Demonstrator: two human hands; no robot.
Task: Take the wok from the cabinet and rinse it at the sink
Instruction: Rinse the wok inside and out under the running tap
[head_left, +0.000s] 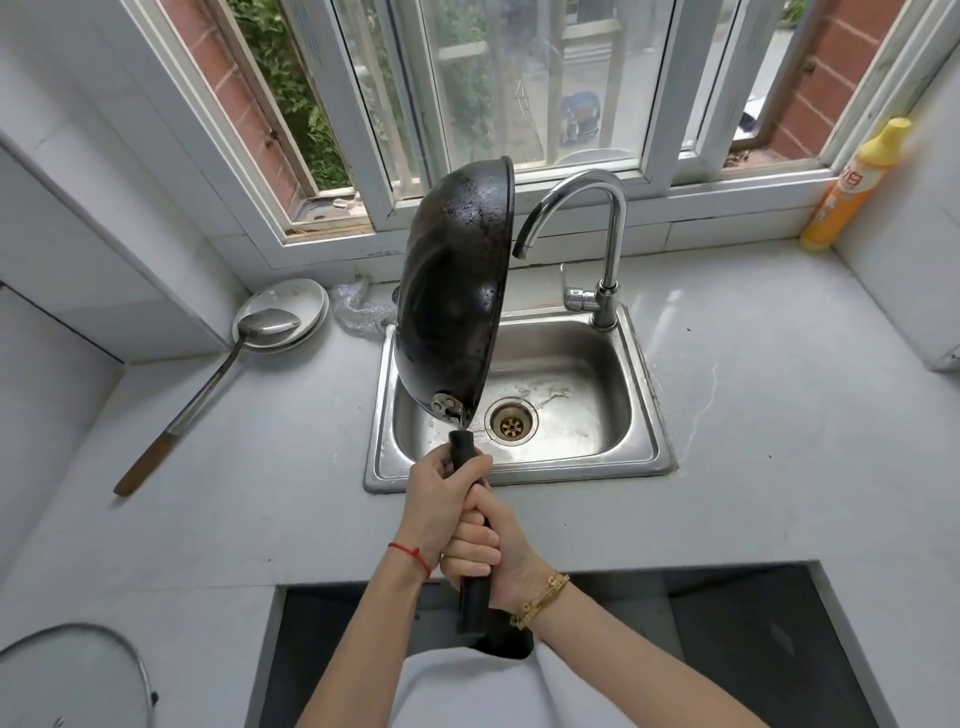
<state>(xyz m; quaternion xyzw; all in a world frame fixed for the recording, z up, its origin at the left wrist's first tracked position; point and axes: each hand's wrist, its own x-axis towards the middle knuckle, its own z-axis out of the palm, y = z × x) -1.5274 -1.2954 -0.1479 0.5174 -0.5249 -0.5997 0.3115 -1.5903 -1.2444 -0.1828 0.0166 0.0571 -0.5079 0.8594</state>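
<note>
The black wok (454, 296) is tipped on its side over the left part of the steel sink (639, 447), its blackened underside facing me and its open side turned toward the faucet (602, 208). Both hands hold its long black handle (472, 597). My left hand (441, 499) grips the handle near the wok. Just below it, my right hand (483, 551) grips the same handle. No water comes from the spout. The sink basin looks wet around its drain (510, 422).
On the left counter lie a steel ladle (218, 379) with a wooden grip and stacked plates (291, 306). A steel scrubber (358, 312) sits behind the sink. A yellow detergent bottle (852, 187) stands at the right wall. A glass lid (78, 670) is at bottom left.
</note>
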